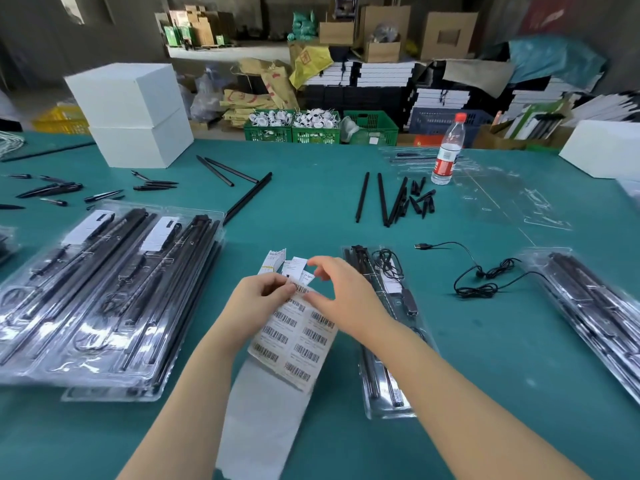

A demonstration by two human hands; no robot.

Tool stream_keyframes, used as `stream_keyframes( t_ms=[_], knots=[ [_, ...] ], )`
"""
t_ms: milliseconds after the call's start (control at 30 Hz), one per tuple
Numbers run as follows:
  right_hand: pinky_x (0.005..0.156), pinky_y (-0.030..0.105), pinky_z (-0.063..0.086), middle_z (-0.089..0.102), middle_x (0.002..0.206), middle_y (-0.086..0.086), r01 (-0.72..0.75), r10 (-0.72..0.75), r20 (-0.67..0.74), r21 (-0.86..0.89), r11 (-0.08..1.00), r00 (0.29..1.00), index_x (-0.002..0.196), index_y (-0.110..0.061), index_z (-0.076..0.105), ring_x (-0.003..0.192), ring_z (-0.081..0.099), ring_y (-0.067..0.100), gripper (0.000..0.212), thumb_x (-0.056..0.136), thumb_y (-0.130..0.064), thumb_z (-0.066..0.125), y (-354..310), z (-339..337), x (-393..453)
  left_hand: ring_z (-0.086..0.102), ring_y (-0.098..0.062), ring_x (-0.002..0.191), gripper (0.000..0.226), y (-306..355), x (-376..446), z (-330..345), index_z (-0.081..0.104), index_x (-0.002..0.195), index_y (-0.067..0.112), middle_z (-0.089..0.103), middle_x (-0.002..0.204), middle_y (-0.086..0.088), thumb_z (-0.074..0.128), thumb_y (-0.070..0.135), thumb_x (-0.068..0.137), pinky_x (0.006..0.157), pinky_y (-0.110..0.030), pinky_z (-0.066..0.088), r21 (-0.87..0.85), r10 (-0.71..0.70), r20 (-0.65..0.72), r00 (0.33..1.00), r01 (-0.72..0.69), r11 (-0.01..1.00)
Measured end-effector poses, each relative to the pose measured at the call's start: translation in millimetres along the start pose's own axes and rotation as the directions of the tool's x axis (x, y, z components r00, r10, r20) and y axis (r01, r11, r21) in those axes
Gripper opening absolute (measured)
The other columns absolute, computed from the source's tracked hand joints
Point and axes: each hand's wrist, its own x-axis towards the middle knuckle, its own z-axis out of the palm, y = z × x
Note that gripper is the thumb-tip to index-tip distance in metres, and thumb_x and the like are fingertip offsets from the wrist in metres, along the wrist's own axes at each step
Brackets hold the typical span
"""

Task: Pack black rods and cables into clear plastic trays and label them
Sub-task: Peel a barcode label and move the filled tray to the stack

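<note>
A sheet of barcode labels (294, 341) hangs over the green table in front of me. My left hand (261, 294) grips its top edge. My right hand (341, 292) pinches a label at the sheet's upper right corner, with the other fingers spread above. Under my right forearm lies a clear plastic tray (388, 341) packed with black rods and a cable. Several filled trays (104, 296) are stacked on the left, and another filled tray (595, 306) lies on the right. Loose black rods (381, 199) and a loose black cable (485, 275) lie farther back.
Small paper slips (287, 266) lie just beyond my hands. White boxes (131, 112) stand at the back left, another white box (602, 147) at the back right. A water bottle (448, 150) stands beside empty clear trays (502, 188). Black spike tips (69, 192) are scattered on the left.
</note>
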Motion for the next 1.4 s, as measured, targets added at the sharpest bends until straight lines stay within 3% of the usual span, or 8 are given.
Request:
stream_keyframes(
  t_ms=[200,333,467,633,833,933,1233,1400],
  knots=[
    [0.081,0.025,0.052,0.065,0.09,-0.014,-0.102,0.093,0.057,0.175,0.979,0.994,0.122,-0.033,0.058,0.084,0.061,0.0,0.038,0.087,-0.036,0.073,-1.8,4.3,9.1,0.059,-0.018,0.063,0.024,5.3,3.8,5.3,0.07,0.079,0.019,0.071,0.078,-0.011,0.066,0.036,0.095,0.062,-0.038,0.048,0.121,0.004,-0.042,0.999,0.001,0.993],
    [0.069,0.015,0.048,0.064,0.082,-0.013,-0.132,0.128,0.032,0.214,0.968,0.991,0.11,-0.03,0.065,0.076,0.062,0.0,0.024,0.087,-0.033,0.074,0.7,7.7,9.8,0.052,-0.012,0.056,0.032,4.3,6.8,7.8,0.066,0.074,0.016,0.063,0.064,-0.001,0.066,0.041,0.094,0.057,-0.033,0.042,0.179,0.005,-0.067,0.998,0.007,0.984],
    [0.069,0.018,0.049,0.065,0.08,-0.014,-0.164,0.154,0.061,0.239,0.957,0.986,0.098,-0.035,0.064,0.075,0.062,0.0,0.014,0.088,-0.034,0.073,3.3,8.5,10.8,0.053,-0.011,0.055,0.032,3.0,9.7,9.7,0.066,0.074,0.016,0.067,0.067,-0.004,0.068,0.042,0.092,0.055,-0.032,0.043,0.196,0.014,-0.07,0.997,0.0,0.981],
    [0.074,0.018,0.05,0.068,0.09,-0.009,-0.211,0.166,0.161,0.32,0.923,0.973,0.11,-0.025,0.069,0.079,0.062,0.003,0.023,0.088,-0.03,0.074,6.3,2.2,12.1,0.058,-0.002,0.055,0.017,2.2,7.8,8.6,0.072,0.076,0.03,0.072,0.07,0.006,0.071,0.035,0.092,0.049,-0.016,0.043,0.177,0.049,-0.016,0.999,-0.045,0.983],
    [0.072,0.016,0.051,0.069,0.084,-0.013,-0.204,0.179,0.115,0.266,0.942,0.977,0.093,-0.029,0.069,0.078,0.063,0.0,0.011,0.086,-0.027,0.076,9.1,0.1,9.9,0.06,-0.004,0.058,0.012,3.2,8.5,10.4,0.073,0.079,0.034,0.072,0.074,0.005,0.071,0.033,0.092,0.051,-0.019,0.047,0.182,0.054,0.013,0.998,-0.055,0.982],
    [0.079,0.026,0.056,0.072,0.086,-0.009,-0.21,0.2,0.067,0.267,0.94,0.978,0.092,-0.023,0.073,0.081,0.067,0.007,0.011,0.083,-0.025,0.078,10.5,2.5,9.1,0.057,-0.002,0.056,0.015,3.7,8.3,12.0,0.072,0.079,0.036,0.071,0.072,0.007,0.068,0.037,0.093,0.052,-0.021,0.045,0.219,0.033,0.01,0.999,-0.034,0.975],
    [0.077,0.029,0.058,0.07,0.079,-0.013,-0.26,0.269,-0.02,0.193,0.946,0.963,0.082,-0.027,0.071,0.077,0.065,0.002,0.006,0.084,-0.026,0.077,15.2,0.8,7.2,0.073,-0.014,0.085,0.026,6.2,2.1,9.9,0.076,0.094,0.041,0.077,0.091,0.009,0.056,0.024,0.099,0.079,-0.034,0.059,0.115,-0.027,0.115,0.993,0.014,0.993],
    [0.073,0.028,0.057,0.067,0.079,-0.015,-0.241,0.244,-0.028,0.079,0.967,0.969,0.078,-0.032,0.065,0.076,0.063,0.001,0.012,0.087,-0.031,0.072,12.9,2.1,5.8,0.071,-0.012,0.08,0.024,-0.6,7.6,13.0,0.073,0.091,0.048,0.075,0.086,0.013,0.059,0.03,0.099,0.076,-0.034,0.057,0.201,-0.027,0.082,0.996,0.01,0.98]
  ],
)
